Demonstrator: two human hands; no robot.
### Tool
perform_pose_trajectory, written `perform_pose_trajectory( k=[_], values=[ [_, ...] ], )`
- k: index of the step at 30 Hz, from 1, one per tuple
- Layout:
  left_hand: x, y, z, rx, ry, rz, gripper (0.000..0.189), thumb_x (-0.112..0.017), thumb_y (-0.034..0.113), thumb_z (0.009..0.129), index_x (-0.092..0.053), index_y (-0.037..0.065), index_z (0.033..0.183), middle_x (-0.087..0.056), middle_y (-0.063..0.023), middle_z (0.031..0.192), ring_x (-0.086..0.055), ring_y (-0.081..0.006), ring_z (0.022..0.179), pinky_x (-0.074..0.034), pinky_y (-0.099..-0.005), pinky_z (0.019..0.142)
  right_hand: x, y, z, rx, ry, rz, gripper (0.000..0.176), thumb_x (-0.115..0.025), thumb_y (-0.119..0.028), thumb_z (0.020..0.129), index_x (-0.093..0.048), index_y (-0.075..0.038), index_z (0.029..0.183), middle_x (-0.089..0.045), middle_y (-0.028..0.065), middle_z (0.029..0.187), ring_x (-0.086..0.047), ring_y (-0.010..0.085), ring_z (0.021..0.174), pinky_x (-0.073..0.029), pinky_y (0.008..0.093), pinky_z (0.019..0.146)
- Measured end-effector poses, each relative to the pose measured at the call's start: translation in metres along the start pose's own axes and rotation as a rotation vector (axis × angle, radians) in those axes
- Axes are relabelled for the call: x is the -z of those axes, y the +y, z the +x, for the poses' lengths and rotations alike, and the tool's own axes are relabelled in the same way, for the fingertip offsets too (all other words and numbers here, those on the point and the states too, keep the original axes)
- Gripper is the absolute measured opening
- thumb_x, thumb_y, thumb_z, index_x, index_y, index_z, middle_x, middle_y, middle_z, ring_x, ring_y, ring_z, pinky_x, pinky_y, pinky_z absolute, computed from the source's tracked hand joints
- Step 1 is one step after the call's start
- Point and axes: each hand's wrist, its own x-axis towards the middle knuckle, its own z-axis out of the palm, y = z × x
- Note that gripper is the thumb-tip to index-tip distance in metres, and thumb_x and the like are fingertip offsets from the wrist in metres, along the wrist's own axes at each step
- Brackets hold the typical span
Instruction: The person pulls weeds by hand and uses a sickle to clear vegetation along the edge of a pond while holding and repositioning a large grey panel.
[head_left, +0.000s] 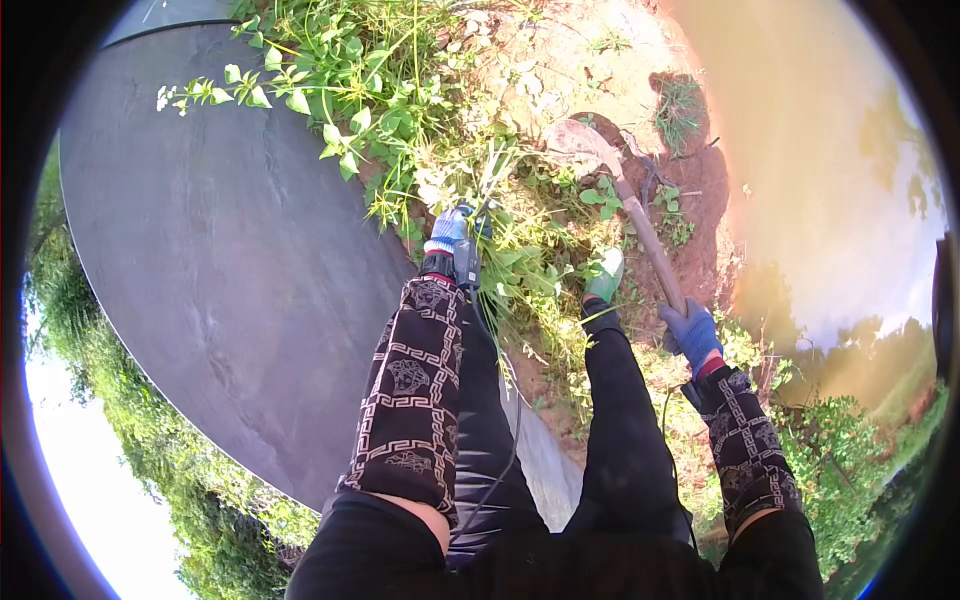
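Observation:
A blue glove covers my right hand (692, 332), which is wrapped round the wooden handle of a hoe-like tool (650, 235). Its broad, rusty, soil-coloured blade (580, 143) lies up and to the left, against the bank. My left hand (455, 228), in a blue and white glove, is closed on long green grass stems (492, 240) that stick out above and below it. A small dark device with a cable sits at the left wrist. The left fingers are partly hidden by the stems.
A large grey sheet-like surface (230, 240) slopes along the left. Muddy water (820, 180) lies to the right of the bank. Leafy weeds (390, 90) grow at the top, between sheet and soil. My green shoe (605, 275) stands among the grass.

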Motion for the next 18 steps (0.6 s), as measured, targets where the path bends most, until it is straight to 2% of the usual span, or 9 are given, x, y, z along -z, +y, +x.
perform_pose_trajectory(
  k=[2,4,6,9,10,11,13,14,18],
  values=[
    [0.101,0.023,-0.004,0.120,0.059,0.093,0.030,-0.060,0.009,0.078,-0.066,0.009,0.108,-0.068,-0.0166,0.104,-0.064,-0.0353,0.097,-0.051,-0.0435,0.087,-0.013,-0.010,0.029,0.131,0.112,0.076,0.037,-0.067,-0.035,0.089,-0.051,-0.004,0.103,-0.060,0.0093,0.063,-0.059,0.0176,0.047,-0.049,0.0324,0.043],
    [0.152,0.117,-0.030,-0.079,0.211,-0.098,0.028,-0.059,0.009,0.080,-0.066,0.008,0.108,-0.067,-0.0171,0.105,-0.064,-0.0356,0.097,-0.052,-0.0447,0.082,0.060,0.031,-0.053,0.039,0.239,0.038,0.037,-0.066,-0.034,0.089,-0.051,-0.003,0.103,-0.060,0.0093,0.063,-0.059,0.0173,0.047,-0.048,0.0324,0.043],
    [0.235,0.058,-0.039,0.085,0.269,-0.131,0.028,-0.058,0.011,0.084,-0.065,0.009,0.111,-0.067,-0.0166,0.107,-0.064,-0.0350,0.098,-0.052,-0.0448,0.082,0.048,-0.015,-0.030,0.109,0.223,0.110,0.035,-0.065,-0.033,0.090,-0.051,-0.004,0.105,-0.060,0.0086,0.063,-0.058,0.0176,0.047,-0.047,0.0333,0.042],
    [0.211,-0.078,-0.023,0.376,0.227,-0.351,0.025,-0.055,0.012,0.090,-0.065,0.008,0.113,-0.067,-0.0157,0.108,-0.064,-0.0338,0.099,-0.052,-0.0438,0.082,0.090,-0.043,-0.060,0.072,0.327,-0.136,0.035,-0.063,-0.035,0.090,-0.057,-0.003,0.103,-0.064,0.0108,0.066,-0.066,0.0206,0.054,-0.052,0.0345,0.051],
    [0.283,-0.018,-0.049,0.224,0.342,-0.202,0.023,-0.051,0.015,0.096,-0.066,0.007,0.112,-0.068,-0.0167,0.102,-0.064,-0.0341,0.096,-0.052,-0.0416,0.084,0.102,-0.038,-0.056,0.083,0.341,-0.170,0.033,-0.063,-0.035,0.090,-0.058,-0.005,0.104,-0.065,0.0126,0.068,-0.067,0.0256,0.058,-0.053,0.0399,0.054],
    [0.328,0.004,-0.061,0.348,0.303,-0.796,0.026,-0.049,0.020,0.100,-0.064,0.003,0.114,-0.070,-0.0139,0.098,-0.066,-0.0284,0.089,-0.054,-0.0378,0.079,0.114,-0.032,-0.053,0.102,0.352,-0.165,0.033,-0.063,-0.035,0.090,-0.058,-0.005,0.104,-0.065,0.0126,0.068,-0.067,0.0256,0.058,-0.053,0.0399,0.054],
    [0.358,0.034,-0.088,0.257,0.299,-1.290,0.027,-0.051,0.022,0.101,-0.064,0.001,0.114,-0.070,-0.0096,0.093,-0.066,-0.0210,0.081,-0.056,-0.0354,0.071,0.126,-0.022,-0.037,0.177,0.452,-0.565,0.036,-0.063,-0.038,0.090,-0.058,-0.005,0.104,-0.066,0.0159,0.070,-0.068,0.0340,0.066,-0.054,0.0469,0.060],
    [0.368,0.053,-0.102,0.361,0.335,-1.294,0.023,-0.053,0.018,0.100,-0.063,0.001,0.112,-0.068,-0.0060,0.090,-0.064,-0.0158,0.078,-0.056,-0.0344,0.064,0.130,-0.047,-0.064,0.111,0.405,-0.570,0.033,-0.062,-0.034,0.090,-0.063,-0.004,0.103,-0.069,0.0207,0.080,-0.068,0.0412,0.079,-0.054,0.0516,0.068],
    [0.369,0.101,-0.117,0.247,0.314,-1.769,0.024,-0.054,0.017,0.100,-0.056,0.003,0.120,-0.065,-0.0086,0.099,-0.063,-0.0193,0.079,-0.054,-0.0351,0.061,0.138,-0.046,-0.021,0.213,0.505,-0.852,0.024,-0.061,-0.025,0.088,-0.070,-0.003,0.090,-0.070,0.0201,0.080,-0.070,0.0367,0.076,-0.055,0.0467,0.066]
  ],
)
